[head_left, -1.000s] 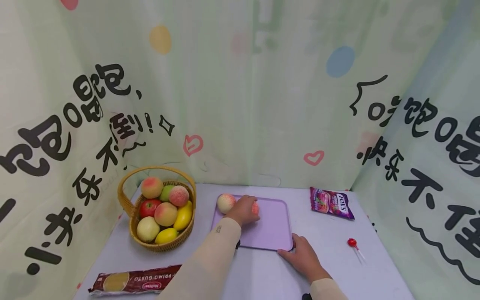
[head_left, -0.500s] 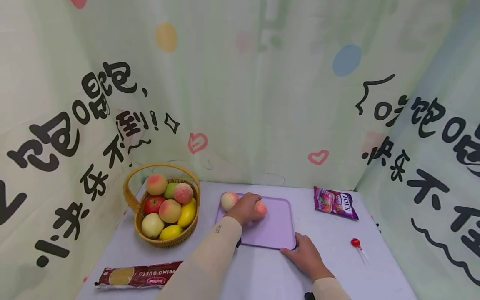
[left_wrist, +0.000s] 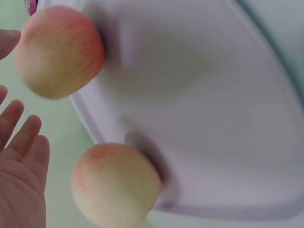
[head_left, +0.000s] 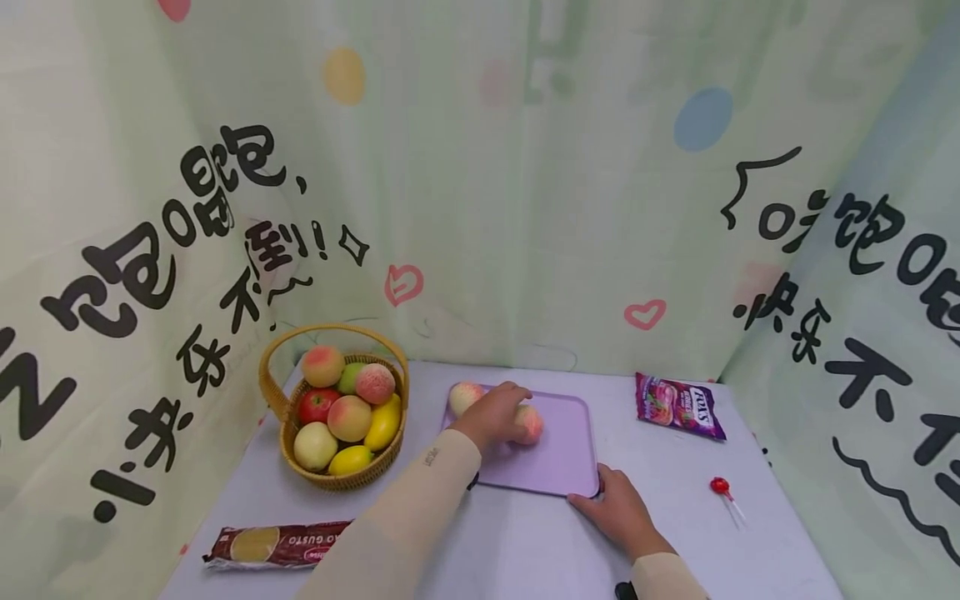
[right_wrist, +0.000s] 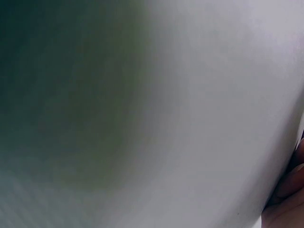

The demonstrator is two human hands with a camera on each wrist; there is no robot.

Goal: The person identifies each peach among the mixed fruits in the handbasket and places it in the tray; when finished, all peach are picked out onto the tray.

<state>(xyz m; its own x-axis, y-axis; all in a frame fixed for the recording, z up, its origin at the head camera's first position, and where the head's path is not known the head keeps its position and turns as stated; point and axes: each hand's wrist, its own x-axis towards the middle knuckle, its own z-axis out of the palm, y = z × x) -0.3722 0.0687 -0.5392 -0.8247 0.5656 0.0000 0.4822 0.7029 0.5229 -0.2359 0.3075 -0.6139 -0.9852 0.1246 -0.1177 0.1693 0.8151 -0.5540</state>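
A peach [head_left: 532, 425] on the purple tray [head_left: 555, 467] sits right beside my left hand [head_left: 491, 421], which reaches over the tray. In the left wrist view, the thumb tip is at the edge of this peach [left_wrist: 59, 52], while the loosely spread fingers stand apart from it. A second, paler peach [head_left: 465, 396] is at the tray's far left corner, partly behind my left hand. My right hand [head_left: 622, 512] grips the tray's near right corner, thumb at the front edge and fingers along the side. In the right wrist view, curled fingers [right_wrist: 289, 185] show against the tray's edge.
Left of the tray stands a handled wicker basket [head_left: 285, 433] full of fruit. A brown biscuit pack [head_left: 270, 546] lies in front of it, partly behind the left sleeve. A purple snack bag [head_left: 678, 406] and red lollipop [head_left: 720, 486] lie to the right. Printed curtains surround the table.
My left fingers have loosened from the right-hand peach, which now shows more fully beside them. My right hand stays at the tray corner. The whole head view has shifted slightly.
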